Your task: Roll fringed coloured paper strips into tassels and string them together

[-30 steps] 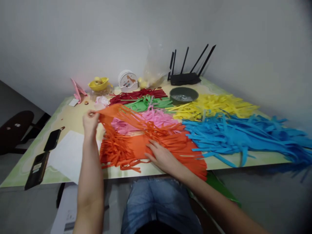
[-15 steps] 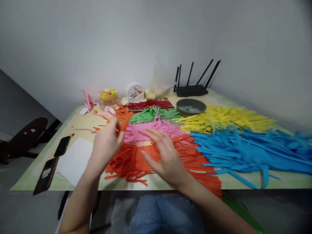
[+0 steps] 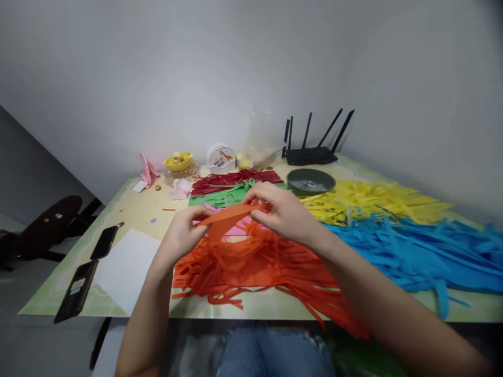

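Between my two hands an orange fringed sheet [image 3: 229, 213] is stretched, lifted above the table, with cut strips dangling from it. My left hand [image 3: 183, 230] pinches its left end between thumb and fingers. At the right end, my right hand [image 3: 281, 209] is closed on the same sheet, thumb underneath. Below lies a pile of red-orange fringed strips [image 3: 239, 267], some hanging over the table's front edge. Behind it are a pink fringed piece [image 3: 236, 229], partly hidden by the hands, then a green one [image 3: 220, 198] and a dark red one [image 3: 220, 182].
Yellow strips [image 3: 377, 201] and blue strips [image 3: 412, 251] spread over the right side. A dark bowl [image 3: 310, 180] and a black router [image 3: 310, 155] stand at the back. On the left lie white paper [image 3: 128, 267] and two phones [image 3: 104, 242]. A yellow dish [image 3: 178, 163] is farther back.
My left hand has brought the orange piece from the left toward the middle. My right hand, open before, has risen and taken hold of its other end.
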The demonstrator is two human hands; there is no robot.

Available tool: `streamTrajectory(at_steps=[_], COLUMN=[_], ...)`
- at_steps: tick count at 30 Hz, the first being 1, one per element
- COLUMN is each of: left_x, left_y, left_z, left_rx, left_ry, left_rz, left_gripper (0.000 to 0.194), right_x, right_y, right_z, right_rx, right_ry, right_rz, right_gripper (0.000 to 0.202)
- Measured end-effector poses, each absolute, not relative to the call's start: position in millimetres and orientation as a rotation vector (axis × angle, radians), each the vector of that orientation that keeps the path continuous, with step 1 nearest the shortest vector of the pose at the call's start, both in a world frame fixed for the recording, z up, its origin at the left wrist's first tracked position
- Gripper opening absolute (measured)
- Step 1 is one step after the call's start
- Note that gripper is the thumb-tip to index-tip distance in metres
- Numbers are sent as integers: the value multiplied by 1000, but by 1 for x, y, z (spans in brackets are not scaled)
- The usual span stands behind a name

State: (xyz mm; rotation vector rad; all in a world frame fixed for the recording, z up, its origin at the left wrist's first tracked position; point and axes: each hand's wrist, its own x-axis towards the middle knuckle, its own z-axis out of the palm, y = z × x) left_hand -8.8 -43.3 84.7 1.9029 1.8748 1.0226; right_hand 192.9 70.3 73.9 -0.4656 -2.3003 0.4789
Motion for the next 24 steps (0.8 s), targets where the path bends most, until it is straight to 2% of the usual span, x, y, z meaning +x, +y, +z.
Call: streamTrajectory(at_steps=[3,6,11,14,16,19,24], left_x=[-17,-23,-27,-30,-34,-42,-49], left_y=[-33,-24,-14,-11,-11,-12,-17], left_z=[85,82,76,74,72,67,62], left_rx=[1884,1850,1695,1666,1635,1559,1578], left_ry=[1758,1731,1674,1653,1612,1540,1358], left_rz=[1113,1236,1291,1273,1316,1325,1292], left_gripper=[11,8,17,15,25,37,22], right_x=[196,193,192,196,199,204,206], right_y=[79,90,102,102,103,106,111], right_z=[86,86,76,73,72,67,56], right_rx=[-519,-619,-635,-607,-524,-452,-462], right_ry=[-2365,-2435,-2261,-2182,-2146,-2115,-2044], right_rz=[624,764,1155,1187,1165,1171,1251], right_gripper=[25,17,31,25,20,28,25])
